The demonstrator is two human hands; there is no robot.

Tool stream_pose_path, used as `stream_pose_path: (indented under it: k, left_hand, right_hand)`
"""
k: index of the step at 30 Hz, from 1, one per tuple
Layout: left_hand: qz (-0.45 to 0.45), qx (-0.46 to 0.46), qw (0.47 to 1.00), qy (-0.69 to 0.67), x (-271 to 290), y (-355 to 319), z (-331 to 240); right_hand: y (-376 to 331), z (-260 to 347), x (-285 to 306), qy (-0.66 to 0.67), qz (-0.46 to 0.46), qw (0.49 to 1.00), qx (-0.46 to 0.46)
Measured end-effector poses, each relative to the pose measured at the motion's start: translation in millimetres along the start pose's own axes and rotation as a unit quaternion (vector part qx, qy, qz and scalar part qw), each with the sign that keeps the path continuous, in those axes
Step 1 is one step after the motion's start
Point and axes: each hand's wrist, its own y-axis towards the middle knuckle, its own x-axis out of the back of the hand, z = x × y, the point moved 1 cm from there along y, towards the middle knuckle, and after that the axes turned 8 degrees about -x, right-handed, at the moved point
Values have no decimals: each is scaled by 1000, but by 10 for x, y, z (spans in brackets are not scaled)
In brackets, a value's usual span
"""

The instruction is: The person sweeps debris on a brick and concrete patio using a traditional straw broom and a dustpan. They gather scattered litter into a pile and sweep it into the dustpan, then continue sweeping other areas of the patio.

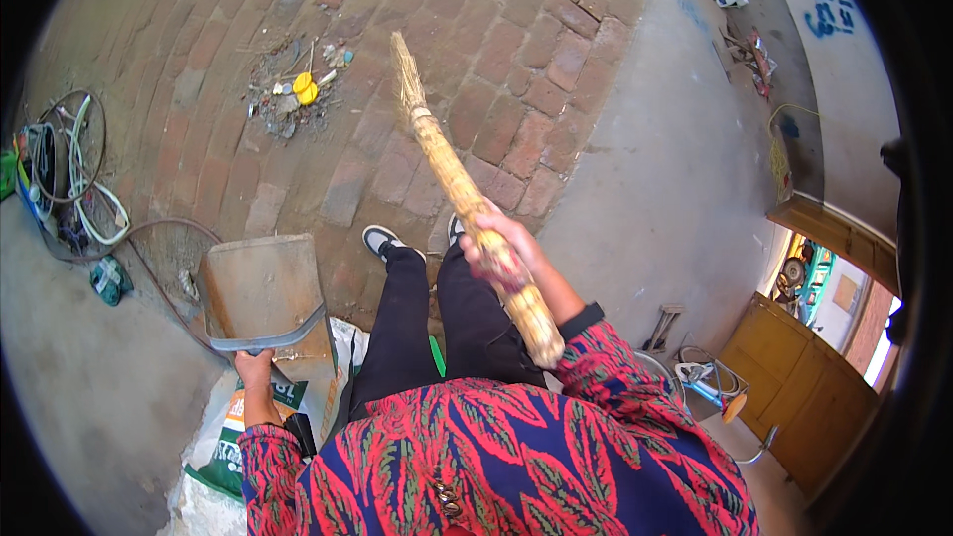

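Observation:
My right hand (503, 246) is wrapped round the thick handle of a straw broom (449, 164), held slantwise in front of my legs. The broom's narrow bristle end points up and left over the brick paving; whether it touches the bricks I cannot tell. Low on the left, my left hand (255, 365) grips the grey rim of a dustpan (263, 283), a worn metal one with a wide scoop. Past it on the bricks lies a small heap of rubbish (288, 99) with bright yellow pieces in it.
Left stands a tangle of hoses and cables (74, 164), with a dark hose running toward the dustpan. A white and green sack (213, 462) lies beside my left arm. To the right are a smooth concrete strip (655, 189) and an open wooden door (794, 387).

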Motion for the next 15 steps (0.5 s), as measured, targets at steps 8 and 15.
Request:
stream_pose_path:
  k: [8, 15]
  left_hand:
    - [8, -1, 1000, -9, -9, 8, -152]
    - [3, -6, 1000, -25, -20, -220, -177]
  right_hand:
    - [-623, 497, 1185, -49, -224, 962, 149]
    - [-20, 1026, 1120, 72, -189, 979, -10]
